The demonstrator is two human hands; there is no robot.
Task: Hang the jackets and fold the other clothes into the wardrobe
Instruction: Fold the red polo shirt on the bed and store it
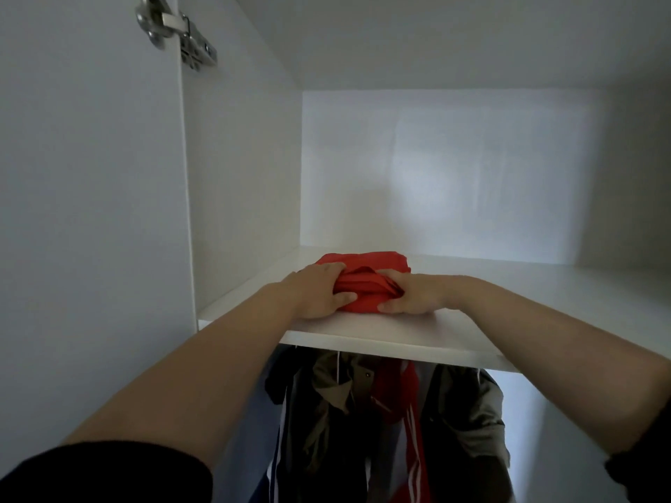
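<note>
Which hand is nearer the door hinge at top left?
Left. The left hand grips the folded red garment on its hinge side; the right hand grips the far side.

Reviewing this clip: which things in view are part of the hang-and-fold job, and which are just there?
Part of the job:
- folded red garment, gripped by the left hand and right hand
- wardrobe shelf it sits on
- hanging jackets below the shelf

Just there:
- metal door hinge
- wardrobe back wall
</note>
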